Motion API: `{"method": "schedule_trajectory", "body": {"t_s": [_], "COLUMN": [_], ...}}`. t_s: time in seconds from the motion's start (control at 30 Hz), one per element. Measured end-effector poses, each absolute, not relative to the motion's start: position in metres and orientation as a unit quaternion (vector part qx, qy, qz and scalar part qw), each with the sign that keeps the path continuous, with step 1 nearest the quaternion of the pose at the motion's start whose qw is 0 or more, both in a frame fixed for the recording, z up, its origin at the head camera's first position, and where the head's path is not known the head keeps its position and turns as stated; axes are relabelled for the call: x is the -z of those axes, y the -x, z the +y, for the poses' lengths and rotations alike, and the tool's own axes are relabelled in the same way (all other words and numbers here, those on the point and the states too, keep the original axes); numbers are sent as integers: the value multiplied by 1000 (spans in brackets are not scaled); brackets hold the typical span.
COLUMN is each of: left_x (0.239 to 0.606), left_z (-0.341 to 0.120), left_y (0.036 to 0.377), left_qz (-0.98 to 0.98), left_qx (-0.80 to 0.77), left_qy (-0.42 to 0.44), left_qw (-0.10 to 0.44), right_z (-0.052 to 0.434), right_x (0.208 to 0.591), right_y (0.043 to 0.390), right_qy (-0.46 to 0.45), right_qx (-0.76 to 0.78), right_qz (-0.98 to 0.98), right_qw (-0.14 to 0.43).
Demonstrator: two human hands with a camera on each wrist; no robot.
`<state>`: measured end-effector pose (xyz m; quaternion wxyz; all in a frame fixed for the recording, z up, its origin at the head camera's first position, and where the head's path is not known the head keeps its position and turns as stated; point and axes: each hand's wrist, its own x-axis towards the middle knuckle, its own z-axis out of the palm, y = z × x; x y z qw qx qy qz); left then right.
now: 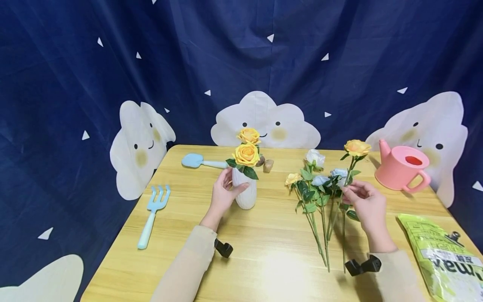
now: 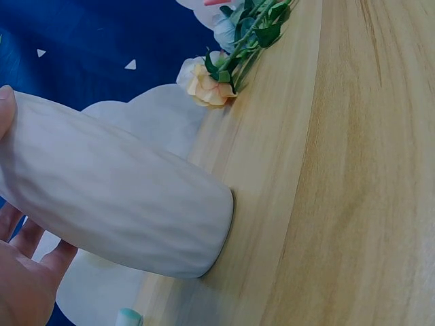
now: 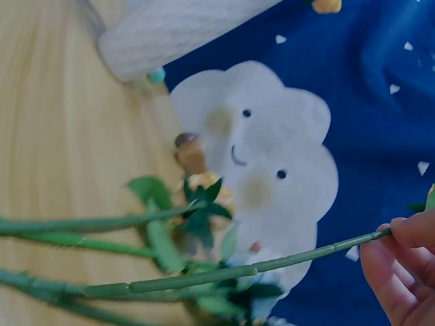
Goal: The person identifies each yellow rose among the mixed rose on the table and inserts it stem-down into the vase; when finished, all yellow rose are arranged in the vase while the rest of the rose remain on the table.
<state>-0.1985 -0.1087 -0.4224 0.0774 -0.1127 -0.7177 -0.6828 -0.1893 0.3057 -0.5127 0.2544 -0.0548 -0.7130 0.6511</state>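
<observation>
My left hand (image 1: 222, 193) grips a white ridged vase (image 1: 246, 196), thumb across its near side. The vase stands upright on the table, and its base shows at the wood in the left wrist view. Two yellow roses (image 1: 247, 154) with green leaves rise from its mouth. On the right, my right hand (image 1: 370, 206) pinches the green stem (image 3: 306, 256) of an orange-yellow rose (image 1: 357, 148) just under the leaves, bloom up and stem hanging down. Beside it lie loose artificial flowers: a white rose (image 1: 315, 158), a pale yellow one (image 1: 292, 179) and blue ones (image 1: 320, 180).
A pink watering can (image 1: 400, 167) stands at the back right, with a green bag (image 1: 443, 256) bearing a black clip in front. To the left lie a blue hand fork (image 1: 152, 212) and a blue trowel (image 1: 194, 160). Brown stones (image 1: 268, 165) sit behind the vase.
</observation>
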Motion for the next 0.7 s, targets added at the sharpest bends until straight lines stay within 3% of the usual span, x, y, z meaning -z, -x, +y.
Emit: {"method": "schedule_trajectory", "body": {"t_s": [0.1,0.33,0.47,0.7], "left_x": [422,422,421,423], "left_z": [-109,-109,-109,-109], "left_y": [198,198,197,198], "left_qz": [-717,-716,-719,-718], "left_qx": [683,684,682,683], "left_qy": [113,115,112,113], "left_qw": [76,76,73,73], "right_z": [290,274,225,181], "right_x": [478,464,401,346], "right_y": [181,201,175,167], "right_qy": [19,-31,-55,-72], "right_qx": [-687,-709,-722,-699], "right_qz": [-678,-649,-636,-653], "right_qw": [261,275,265,282]}}
